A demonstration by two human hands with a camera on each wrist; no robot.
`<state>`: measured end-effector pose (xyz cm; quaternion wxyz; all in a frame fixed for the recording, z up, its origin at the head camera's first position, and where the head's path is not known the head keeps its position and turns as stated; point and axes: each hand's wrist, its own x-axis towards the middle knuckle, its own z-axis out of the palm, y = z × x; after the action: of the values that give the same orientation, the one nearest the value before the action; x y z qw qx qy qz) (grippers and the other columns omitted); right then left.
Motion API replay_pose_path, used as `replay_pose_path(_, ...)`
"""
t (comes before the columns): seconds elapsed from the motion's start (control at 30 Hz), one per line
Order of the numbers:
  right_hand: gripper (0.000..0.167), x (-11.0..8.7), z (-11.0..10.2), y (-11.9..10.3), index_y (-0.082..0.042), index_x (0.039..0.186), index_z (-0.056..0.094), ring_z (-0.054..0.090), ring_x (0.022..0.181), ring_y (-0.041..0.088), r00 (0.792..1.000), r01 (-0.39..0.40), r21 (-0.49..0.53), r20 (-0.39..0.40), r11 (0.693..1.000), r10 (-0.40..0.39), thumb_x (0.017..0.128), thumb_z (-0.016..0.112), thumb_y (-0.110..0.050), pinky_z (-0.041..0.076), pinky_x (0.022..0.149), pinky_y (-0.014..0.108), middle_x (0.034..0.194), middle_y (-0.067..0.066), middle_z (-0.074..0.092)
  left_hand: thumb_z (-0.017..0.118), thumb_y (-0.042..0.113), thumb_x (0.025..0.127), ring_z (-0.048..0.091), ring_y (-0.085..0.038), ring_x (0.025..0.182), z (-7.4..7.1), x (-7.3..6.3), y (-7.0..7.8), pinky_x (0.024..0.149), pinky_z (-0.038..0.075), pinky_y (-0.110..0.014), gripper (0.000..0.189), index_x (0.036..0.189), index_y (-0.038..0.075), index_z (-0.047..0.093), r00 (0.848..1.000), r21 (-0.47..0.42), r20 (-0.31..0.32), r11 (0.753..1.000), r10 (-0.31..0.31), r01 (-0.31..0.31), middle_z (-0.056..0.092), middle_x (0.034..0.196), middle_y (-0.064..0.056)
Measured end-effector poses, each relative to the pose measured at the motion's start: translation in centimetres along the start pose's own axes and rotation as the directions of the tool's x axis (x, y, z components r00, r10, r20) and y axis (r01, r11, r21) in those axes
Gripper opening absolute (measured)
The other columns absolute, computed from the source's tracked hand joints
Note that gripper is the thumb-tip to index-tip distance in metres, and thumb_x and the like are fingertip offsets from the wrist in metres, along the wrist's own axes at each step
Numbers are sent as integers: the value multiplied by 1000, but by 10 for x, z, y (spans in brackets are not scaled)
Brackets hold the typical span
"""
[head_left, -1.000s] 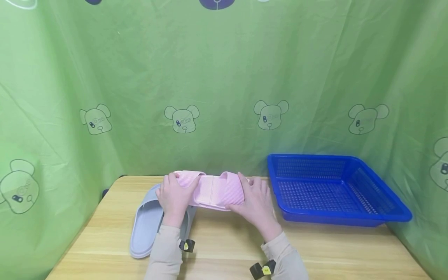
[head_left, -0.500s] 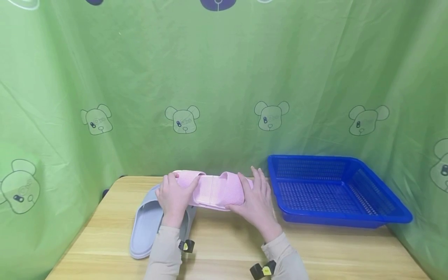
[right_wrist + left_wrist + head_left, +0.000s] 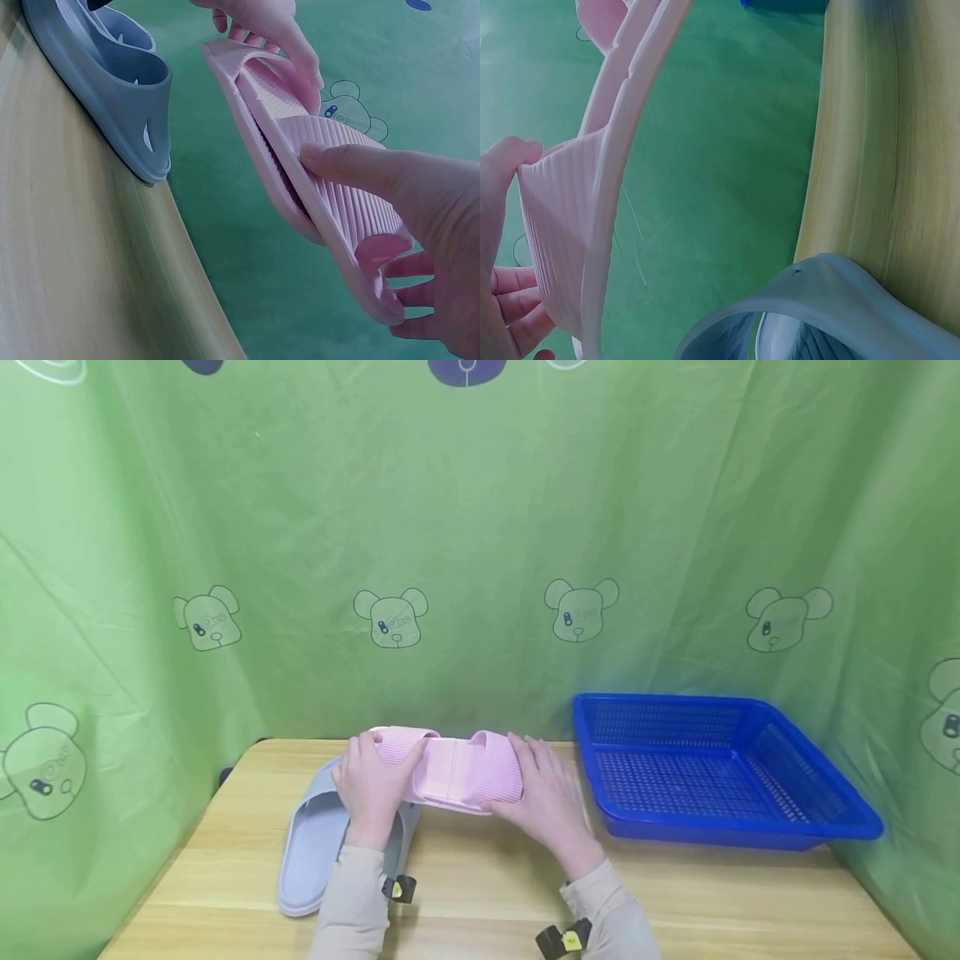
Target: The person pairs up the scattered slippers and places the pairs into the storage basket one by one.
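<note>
Well, at the left of the wooden table (image 3: pixel 487 893) from where I stand, grey-blue slippers (image 3: pixel 309 856) rest on the top, partly covered by the person's left forearm. Just past them comes the left hand (image 3: pixel 371 789), bent around one strap of the pink slippers (image 3: pixel 450 768), with its thumb over the edge of the strap. The pink pair is in the middle, held clear of the tabletop near its back edge. The two overlap sole against sole, a thin dark gap between them, with the straps at opposite ends. At the other end the right hand (image 3: pixel 551 802) grips the toe, its thumb lying on the ribbed strap and its fingers around the end. Each sleeve carries a black clip with a yellow label near the cuff. Farther right a blue basket (image 3: pixel 705 833) sits on the table, near the right hand but apart from it, before a green curtain (image 3: pixel 480 510).
</note>
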<state>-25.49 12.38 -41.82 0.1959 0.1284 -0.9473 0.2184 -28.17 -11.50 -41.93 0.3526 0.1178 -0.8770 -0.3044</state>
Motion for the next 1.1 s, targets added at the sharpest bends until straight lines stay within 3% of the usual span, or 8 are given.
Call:
replay_pose_path(0.2, 108, -1, 0, 0, -15, 149, 37, 49, 130, 36, 1000, 16, 10, -4, 1000, -16, 62, 82, -62, 41, 106, 56, 142, 14, 51, 72, 73, 67, 56, -27, 86, 1, -1, 0, 74, 35, -39, 74, 103, 10, 58, 1000, 13, 4, 1000, 3, -3, 61, 95, -7)
replay_pose_path(1.1, 110, 0, 7, -3, -21, 149, 37, 47, 124, 33, 998, 34, -1, -51, 999, -34, 58, 82, -64, 41, 101, 54, 133, 14, 50, 69, 76, 67, 45, -26, 85, 3, -4, 4, 78, 33, -41, 76, 106, 11, 58, 998, 65, -19, 996, 67, -66, 57, 95, -7)
